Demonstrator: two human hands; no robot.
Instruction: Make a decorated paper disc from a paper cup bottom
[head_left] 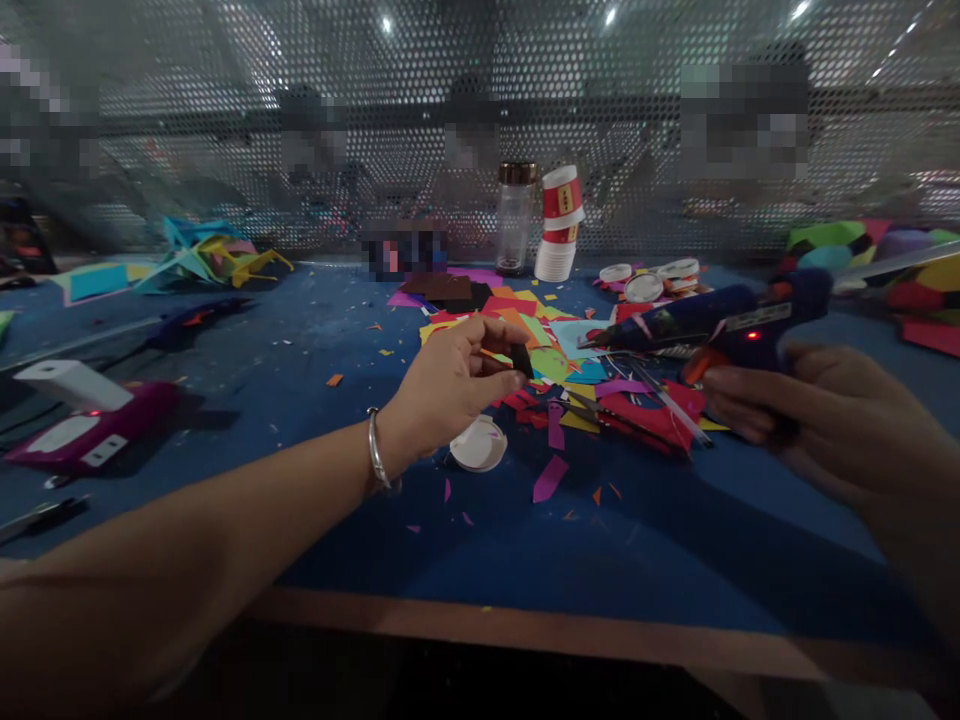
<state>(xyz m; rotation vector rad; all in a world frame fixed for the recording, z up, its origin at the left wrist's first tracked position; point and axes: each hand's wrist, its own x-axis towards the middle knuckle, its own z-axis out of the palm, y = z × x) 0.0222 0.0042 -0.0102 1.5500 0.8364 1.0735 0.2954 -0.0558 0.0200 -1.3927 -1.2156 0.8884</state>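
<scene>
Between the thumb and fingers of my left hand [476, 365] is a small black piece [523, 360], which looks like paper. My right hand [795, 400] is wrapped round the handle of a dark blue glue gun [720, 315]; a red light glows on its side and its nozzle points left, toward the black piece but apart from it. Below both hands lies a heap of coloured paper scraps [551, 362]. Scissors [630, 415] rest on the near part of the heap. A round white lid [478, 444] sits on the table just below my left hand.
A magenta power strip [97, 430] with a white plug stands at the left, near another glue gun [195, 320]. Behind the heap are a clear bottle [514, 225] and stacked paper cups [559, 225]. Folded paper shapes [202, 260] lie back left. A perforated metal screen [420, 120] closes the far side.
</scene>
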